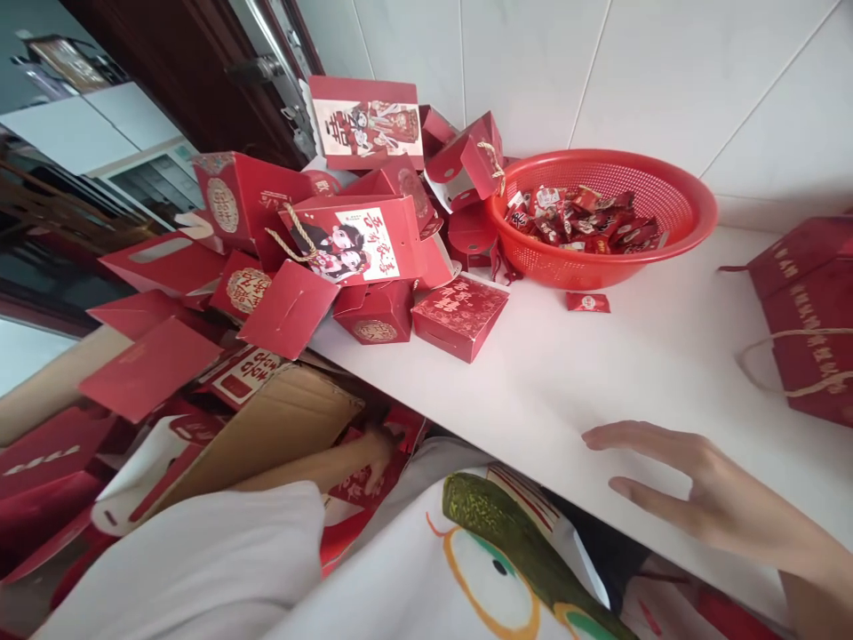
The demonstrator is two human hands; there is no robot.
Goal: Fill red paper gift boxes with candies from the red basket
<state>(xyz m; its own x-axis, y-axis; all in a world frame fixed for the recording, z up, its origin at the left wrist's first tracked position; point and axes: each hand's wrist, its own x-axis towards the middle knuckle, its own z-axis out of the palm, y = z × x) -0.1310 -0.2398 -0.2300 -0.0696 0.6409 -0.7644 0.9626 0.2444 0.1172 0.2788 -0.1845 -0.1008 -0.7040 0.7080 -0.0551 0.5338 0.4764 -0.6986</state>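
Lighting: you have soft, diffuse, moderately bright light over the white tabletop [533, 373] and tiled wall [533, 71], direction hard to tell. Shadows: soft-edged beneath your right hand [693, 489] and the red basket [573, 271]; deeper below the tabletop, where your left hand [378, 458] shows dim and slightly blurred. Darkest: the brown door [166, 89]. Edges: the right-hand red box [817, 307] looks stretched, its lettering soft.

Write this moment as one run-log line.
left hand: at red patterned packaging, grip unclear | right hand: open, empty, over white tabletop | red perforated basket: holds wrapped candies | single wrapped candy: on tabletop beside basket
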